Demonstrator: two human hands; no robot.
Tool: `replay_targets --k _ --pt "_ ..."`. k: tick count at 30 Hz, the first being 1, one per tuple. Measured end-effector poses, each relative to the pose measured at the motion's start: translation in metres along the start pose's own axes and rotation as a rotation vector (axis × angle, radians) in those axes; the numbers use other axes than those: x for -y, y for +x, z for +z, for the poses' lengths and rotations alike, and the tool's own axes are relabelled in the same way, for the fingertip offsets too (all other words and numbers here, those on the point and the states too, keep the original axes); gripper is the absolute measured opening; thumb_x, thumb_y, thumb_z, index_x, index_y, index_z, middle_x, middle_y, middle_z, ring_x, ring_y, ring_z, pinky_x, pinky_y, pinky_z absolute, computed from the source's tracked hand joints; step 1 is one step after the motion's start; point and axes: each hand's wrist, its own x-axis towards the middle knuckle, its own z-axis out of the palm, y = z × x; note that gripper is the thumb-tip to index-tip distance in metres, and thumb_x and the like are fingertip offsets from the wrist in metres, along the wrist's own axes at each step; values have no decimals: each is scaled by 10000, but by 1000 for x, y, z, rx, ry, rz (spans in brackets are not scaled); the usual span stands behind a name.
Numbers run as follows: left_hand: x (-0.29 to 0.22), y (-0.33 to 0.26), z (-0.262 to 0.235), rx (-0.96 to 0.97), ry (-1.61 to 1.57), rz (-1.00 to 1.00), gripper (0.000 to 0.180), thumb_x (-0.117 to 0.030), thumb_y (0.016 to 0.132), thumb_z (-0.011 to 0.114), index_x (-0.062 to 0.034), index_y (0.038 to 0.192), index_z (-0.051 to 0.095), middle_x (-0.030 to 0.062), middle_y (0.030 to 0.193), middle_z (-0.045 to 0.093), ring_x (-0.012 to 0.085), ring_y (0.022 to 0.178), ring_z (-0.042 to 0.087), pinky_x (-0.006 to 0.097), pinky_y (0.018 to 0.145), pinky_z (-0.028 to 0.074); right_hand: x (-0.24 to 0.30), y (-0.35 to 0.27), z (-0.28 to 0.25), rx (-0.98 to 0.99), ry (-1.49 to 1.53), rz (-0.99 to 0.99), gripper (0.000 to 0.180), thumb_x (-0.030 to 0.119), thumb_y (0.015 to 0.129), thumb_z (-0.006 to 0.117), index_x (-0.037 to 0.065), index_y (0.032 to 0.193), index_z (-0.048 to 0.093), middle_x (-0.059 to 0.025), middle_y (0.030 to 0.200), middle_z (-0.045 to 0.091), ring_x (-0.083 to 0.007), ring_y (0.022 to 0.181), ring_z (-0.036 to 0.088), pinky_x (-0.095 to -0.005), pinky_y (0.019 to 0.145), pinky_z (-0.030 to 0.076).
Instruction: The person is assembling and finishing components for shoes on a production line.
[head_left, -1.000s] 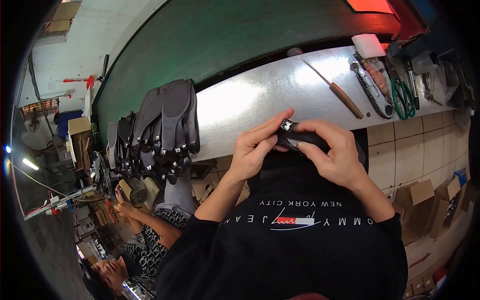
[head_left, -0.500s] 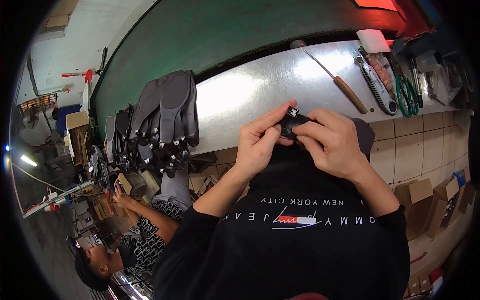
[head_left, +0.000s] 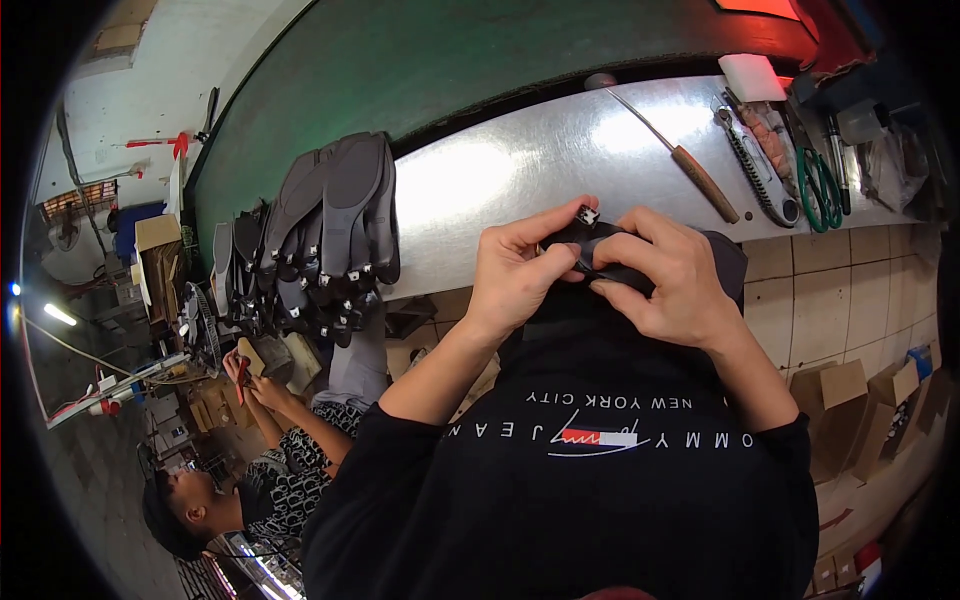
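Black strap piece [head_left: 600, 262] pinched by my left hand [head_left: 515, 275] and right hand [head_left: 665, 280] at bench [head_left: 520, 170] front edge | risk: small buckle [head_left: 587, 215] slipping, grip narrow.

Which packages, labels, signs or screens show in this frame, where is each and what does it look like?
Cardboard boxes: brown, open-flapped, on the tiled floor at the lower right.
Cardboard box: tan, on a stack at the far left.
Printed chest label: white lettering with a red, white and blue bar, on the person's black top.
No screens or signs can be made out.

Brown cardboard boxes [head_left: 838, 405] lower right
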Motion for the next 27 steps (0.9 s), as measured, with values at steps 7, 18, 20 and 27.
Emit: replay_targets --k 7,18,20,27 --pt "7 -2 1 11 55 117 417 92 815 525 9 1217 596 132 1247 595 132 950 638 211 681 568 -1 -4 8 -78 56 48 215 91 641 732 114 826 625 -56 786 527 -253 688 582 -350 577 454" --pt "-17 6 -12 115 -224 -216 409 -35 878 531 25 1283 524 170 1233 594 132 770 672 172 494 537 -6 -9 16 -238 -116 -278 217 110 662 735 106 866 661 -86 813 544 -251 649 578 -322 548 457" --pt "-13 4 -10 85 -80 -64 423 -85 903 523 19 1312 492 171 1233 593 122 790 662 165 498 526 -4 -10 17 -206 -89 -254 221 98 670 731 103 881 666 -82 818 552 -250 648 584 -317 548 460" --pt "-8 -2 -23 206 27 -151 363 -151 936 469 -5 1264 523 75 1042 651 39 771 602 148 486 443 5 -13 14 -211 50 47 161 96 779 719 47 848 581 -117 675 598 -279 582 608 -352 522 462"
